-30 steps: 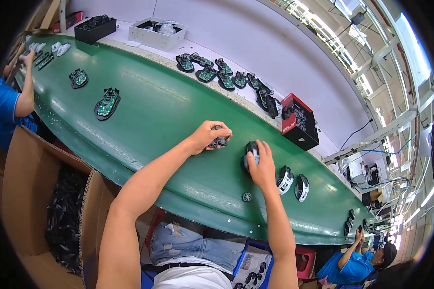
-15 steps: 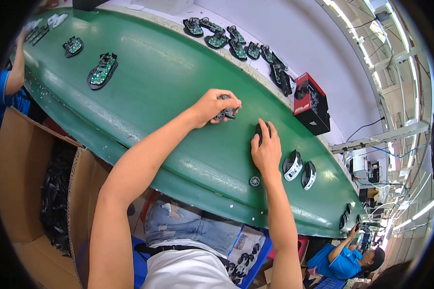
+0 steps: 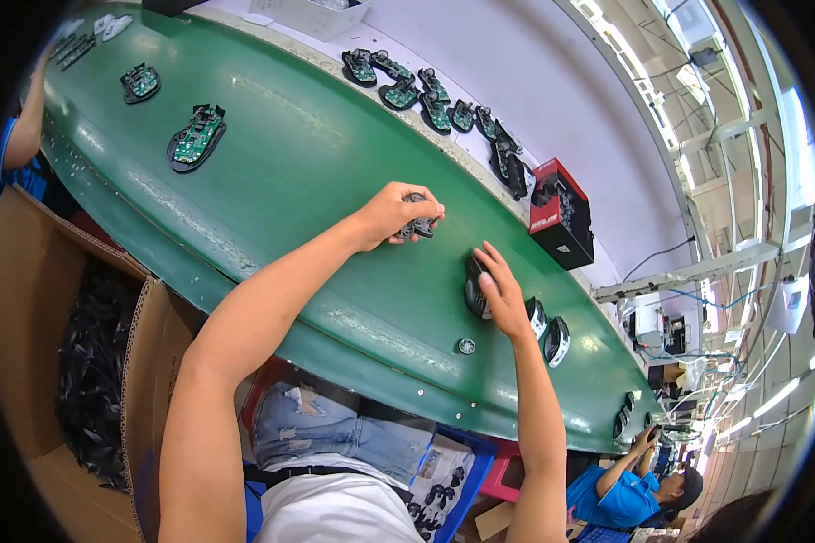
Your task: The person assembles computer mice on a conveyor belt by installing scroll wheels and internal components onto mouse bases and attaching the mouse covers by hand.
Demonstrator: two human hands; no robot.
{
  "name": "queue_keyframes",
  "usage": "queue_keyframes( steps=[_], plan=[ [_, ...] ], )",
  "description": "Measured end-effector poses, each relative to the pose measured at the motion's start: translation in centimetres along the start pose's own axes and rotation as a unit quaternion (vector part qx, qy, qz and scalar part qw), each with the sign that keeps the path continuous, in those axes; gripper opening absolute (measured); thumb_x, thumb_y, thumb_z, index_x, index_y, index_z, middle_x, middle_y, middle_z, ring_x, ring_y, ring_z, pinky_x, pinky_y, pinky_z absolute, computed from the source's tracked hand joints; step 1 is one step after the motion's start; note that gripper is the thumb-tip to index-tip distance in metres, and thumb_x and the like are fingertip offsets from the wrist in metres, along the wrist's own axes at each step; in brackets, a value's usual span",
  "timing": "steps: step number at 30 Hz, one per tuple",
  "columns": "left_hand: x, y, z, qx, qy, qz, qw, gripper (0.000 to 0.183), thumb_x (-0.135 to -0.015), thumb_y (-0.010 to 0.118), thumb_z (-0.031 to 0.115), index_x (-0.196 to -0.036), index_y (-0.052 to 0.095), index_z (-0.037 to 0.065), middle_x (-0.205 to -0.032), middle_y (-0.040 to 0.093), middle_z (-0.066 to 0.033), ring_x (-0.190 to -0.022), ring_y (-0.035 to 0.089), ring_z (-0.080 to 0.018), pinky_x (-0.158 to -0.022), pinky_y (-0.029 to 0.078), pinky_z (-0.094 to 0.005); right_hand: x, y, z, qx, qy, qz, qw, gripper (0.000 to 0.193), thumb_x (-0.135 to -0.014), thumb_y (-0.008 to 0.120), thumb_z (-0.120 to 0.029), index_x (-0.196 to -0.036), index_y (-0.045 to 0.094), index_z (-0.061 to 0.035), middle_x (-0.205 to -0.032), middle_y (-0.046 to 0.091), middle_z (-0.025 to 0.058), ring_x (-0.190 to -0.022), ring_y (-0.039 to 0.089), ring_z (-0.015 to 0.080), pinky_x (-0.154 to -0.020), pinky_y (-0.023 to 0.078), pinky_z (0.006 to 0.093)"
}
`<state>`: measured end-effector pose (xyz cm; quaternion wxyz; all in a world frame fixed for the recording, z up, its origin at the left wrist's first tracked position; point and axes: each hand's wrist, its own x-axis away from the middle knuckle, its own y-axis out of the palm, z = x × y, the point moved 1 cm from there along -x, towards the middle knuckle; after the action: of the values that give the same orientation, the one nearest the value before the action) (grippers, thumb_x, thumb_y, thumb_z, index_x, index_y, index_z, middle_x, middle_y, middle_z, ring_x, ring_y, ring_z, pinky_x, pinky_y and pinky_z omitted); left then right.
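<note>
Several small dark grey spoked wheels (image 3: 417, 227) are gathered in my left hand (image 3: 385, 215), whose fingers close round them above the green belt. My right hand (image 3: 507, 299) is open, fingers stretched out, at the right side of a black computer mouse (image 3: 475, 288) lying on the belt. The thumb is against or just over the mouse; I cannot tell which. A single spoked wheel (image 3: 466, 346) lies loose nearer to me. Just right of my right hand are two mouse bodies with white and black parts, one (image 3: 557, 341) in full sight, the other partly covered by the hand.
Two mouse bases with green circuit boards (image 3: 196, 140) sit far left on the green belt (image 3: 281, 172). More line the back ledge, beside a red and black box (image 3: 561, 217). A cardboard box (image 3: 27, 299) of black parts stands at left. Co-workers sit at both ends.
My right hand has come off the top of the mouse to its right side, fingers straightened. The left hand keeps its wheels. The whole view has shifted a little.
</note>
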<state>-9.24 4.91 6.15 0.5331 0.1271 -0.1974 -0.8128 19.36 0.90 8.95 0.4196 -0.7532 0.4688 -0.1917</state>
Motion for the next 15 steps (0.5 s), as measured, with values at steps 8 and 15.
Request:
queue_keyframes(
  steps=[8,15],
  plan=[
    [-0.1,-0.3,0.4,-0.003,0.006,0.017,1.000,0.021,-0.089,0.070,0.028,-0.088,0.068,0.008,-0.073,0.063,-0.0010,-0.052,0.054,-0.0070,-0.037,0.033,-0.0219,-3.1,2.7,-0.8,0.199,0.007,0.129,0.971,0.037,-0.099,0.052,-0.025,-0.131,0.060,-0.0082,-0.139,0.056,0.0163,-0.128,0.053,0.0353,-0.107,0.042,0.0419],
    [-0.7,-0.4,-0.4,-0.010,0.002,0.003,1.000,0.022,-0.091,0.068,0.028,-0.089,0.067,0.006,-0.075,0.064,-0.0024,-0.052,0.055,-0.0069,-0.035,0.033,-0.0206,-2.8,1.3,0.7,0.029,0.002,0.109,0.994,0.035,-0.096,0.056,-0.021,-0.128,0.061,-0.0072,-0.131,0.061,0.0153,-0.122,0.056,0.0325,-0.105,0.042,0.0396]
  ],
)
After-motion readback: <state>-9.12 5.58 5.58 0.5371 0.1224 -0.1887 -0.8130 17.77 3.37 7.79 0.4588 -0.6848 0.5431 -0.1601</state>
